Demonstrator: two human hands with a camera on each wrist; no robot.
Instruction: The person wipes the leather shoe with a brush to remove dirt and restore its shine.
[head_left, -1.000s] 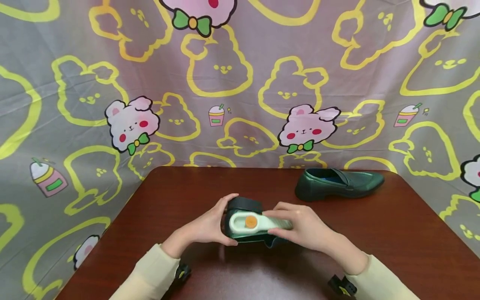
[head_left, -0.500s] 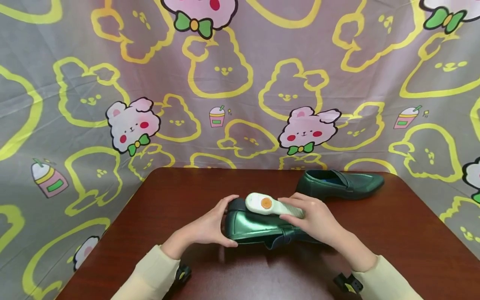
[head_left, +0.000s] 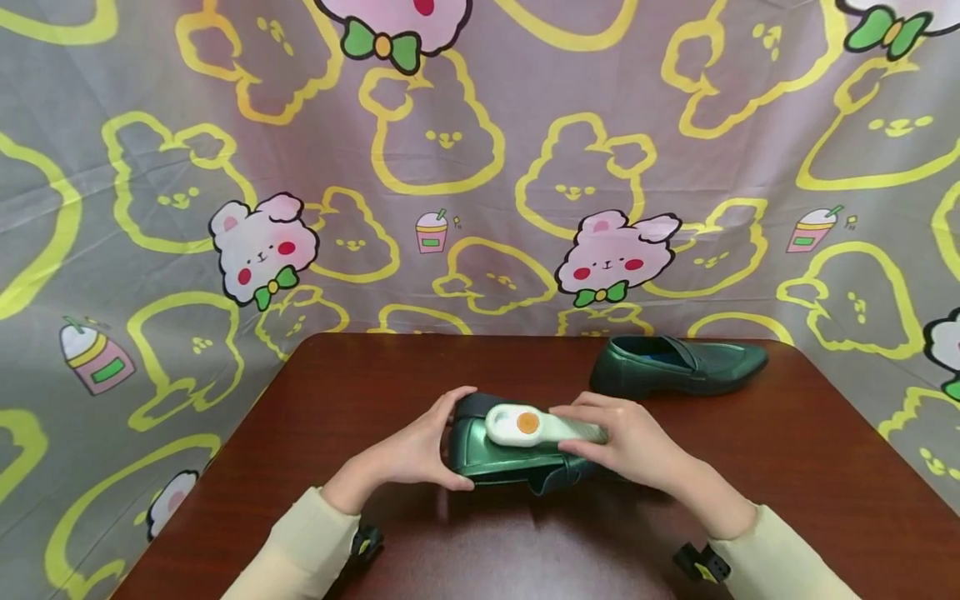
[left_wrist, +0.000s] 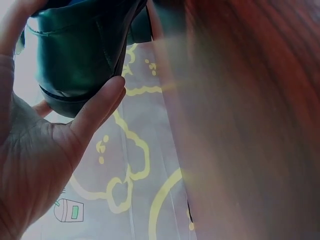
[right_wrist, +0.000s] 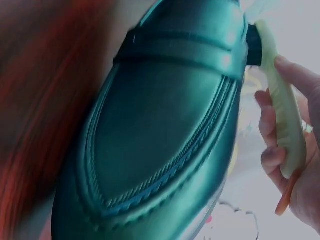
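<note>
- Near the middle of the worktop (head_left: 352, 383), a green shoe (head_left: 478, 454) is being held tilted on its side, heel end pointing toward nine o'clock.
- At the shoe's nine o'clock, the left hand (head_left: 411, 448) is clamping its heel end between thumb and fingers.
- At its three o'clock, the right hand (head_left: 624, 437) is gripping a pale green tool (head_left: 506, 425) by the handle, an orange disc (head_left: 528, 423) facing upward.
- Across the shoe's upturned side, the tool's head is pointing toward nine o'clock.
- At two o'clock from there, a second green shoe (head_left: 675, 371) is standing upright.
</note>
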